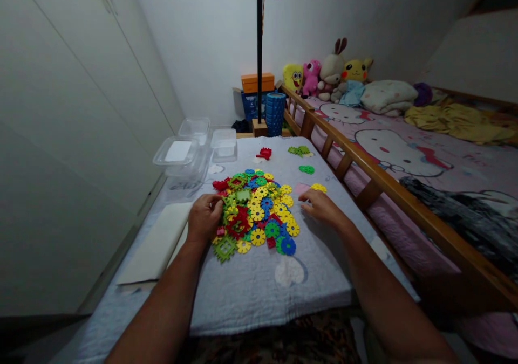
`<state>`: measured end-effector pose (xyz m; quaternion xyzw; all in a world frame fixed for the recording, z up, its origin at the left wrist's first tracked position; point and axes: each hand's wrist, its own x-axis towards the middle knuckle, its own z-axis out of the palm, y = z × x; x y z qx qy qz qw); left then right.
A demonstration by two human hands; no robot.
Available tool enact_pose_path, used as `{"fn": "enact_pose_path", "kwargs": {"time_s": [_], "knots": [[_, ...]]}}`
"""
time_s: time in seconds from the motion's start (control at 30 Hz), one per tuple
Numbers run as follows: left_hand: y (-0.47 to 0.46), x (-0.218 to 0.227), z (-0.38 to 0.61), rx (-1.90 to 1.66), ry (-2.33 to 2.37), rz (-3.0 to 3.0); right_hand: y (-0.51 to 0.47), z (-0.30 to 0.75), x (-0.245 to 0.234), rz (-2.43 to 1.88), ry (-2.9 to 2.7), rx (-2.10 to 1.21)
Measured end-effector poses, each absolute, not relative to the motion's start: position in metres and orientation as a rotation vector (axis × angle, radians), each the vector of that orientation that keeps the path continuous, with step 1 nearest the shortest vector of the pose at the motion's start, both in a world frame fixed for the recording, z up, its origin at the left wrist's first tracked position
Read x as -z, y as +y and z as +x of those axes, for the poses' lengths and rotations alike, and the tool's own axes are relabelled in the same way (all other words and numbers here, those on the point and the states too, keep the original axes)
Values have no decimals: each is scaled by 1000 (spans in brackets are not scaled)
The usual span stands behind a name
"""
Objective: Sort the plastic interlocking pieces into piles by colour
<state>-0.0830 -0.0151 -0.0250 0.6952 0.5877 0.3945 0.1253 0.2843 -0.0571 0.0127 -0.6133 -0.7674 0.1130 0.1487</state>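
A mixed pile of plastic interlocking pieces [257,213] lies on the cloth-covered table, with notched discs in yellow, blue and green among red and green square pieces. At the pile's left edge is my left hand [203,219], its fingers loosely bent with a gap to the thumb; I see nothing held in it. My right hand [322,208] hovers on the right side, fingers apart and holding nothing, close to some yellow discs [318,188]. Farther back lie green discs [306,169], green square pieces [298,151] and red pieces [265,152], each group apart from the pile.
Clear plastic containers [190,164] stand at the back left, one with a white label. A folded cream sheet [156,242] lies left of my left arm. A black pole [259,51] rises behind the table. The bed's wooden rail [348,159] runs along the right.
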Motion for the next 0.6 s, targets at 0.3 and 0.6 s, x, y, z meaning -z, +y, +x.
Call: {"fn": "enact_pose_path", "kwargs": {"time_s": [0.3,0.6], "knots": [[-14,25,-83,-1152,1718,2013,-31,249,14,-1829,-2092,-225],[-15,24,-82,-1146,1709,2005,-28,293,1,-1763,-1639,-484]]}}
